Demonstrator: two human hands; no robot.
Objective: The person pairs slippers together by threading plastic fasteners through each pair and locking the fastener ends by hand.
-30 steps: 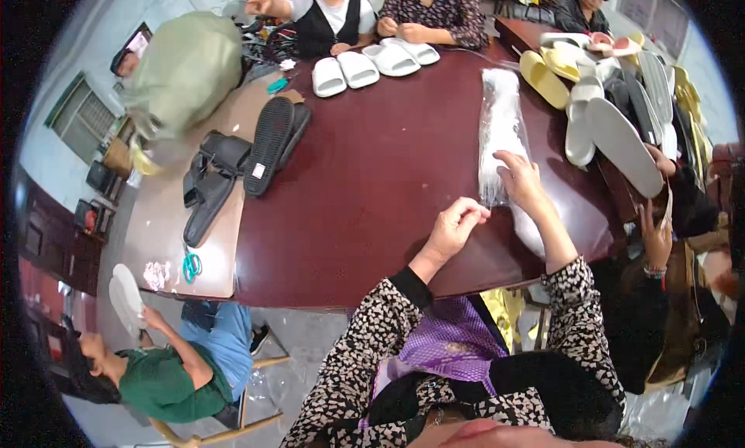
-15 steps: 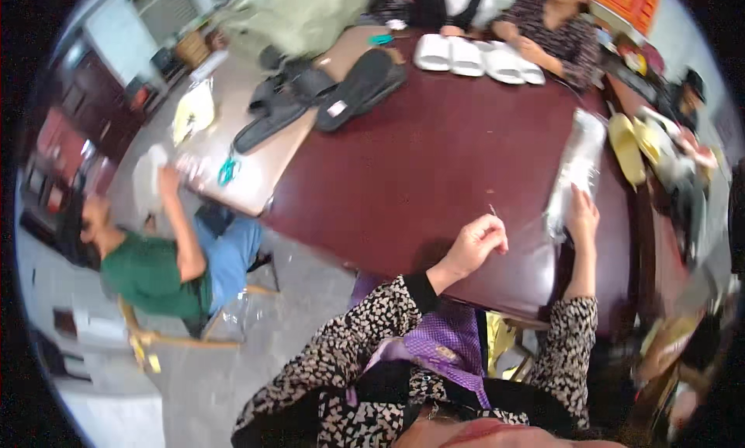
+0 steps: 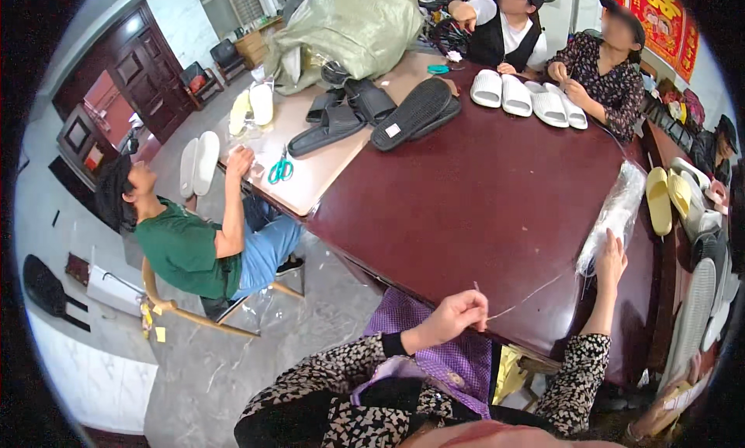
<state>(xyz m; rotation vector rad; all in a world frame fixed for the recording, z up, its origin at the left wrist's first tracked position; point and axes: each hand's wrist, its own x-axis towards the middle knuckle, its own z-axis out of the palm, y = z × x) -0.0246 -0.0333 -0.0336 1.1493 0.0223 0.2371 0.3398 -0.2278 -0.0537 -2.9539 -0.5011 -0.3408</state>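
My left hand (image 3: 456,316) is closed in a pinch near the front edge of the dark red table. It holds a pale thread (image 3: 528,296), which stretches right towards a long bundle of white strands in clear plastic (image 3: 611,215). A thin tip sticks up from these fingers; whether it is a needle or a thread end, I cannot make out. My right hand (image 3: 611,262) grips the near end of the bundle, which lies on the table's right side. The fingers partly hide that end.
Black slippers (image 3: 415,114) and teal-handled scissors (image 3: 281,169) lie far left, near a big green sack (image 3: 341,32). White slippers (image 3: 516,95) stand before two people across the table. Yellow slippers (image 3: 658,201) line the right side. A person in green (image 3: 182,242) sits left.
My left hand has drawn back towards me, away from the bundle, and the thread now shows stretched between them. My right hand stays on the bundle. The whole view has shifted.
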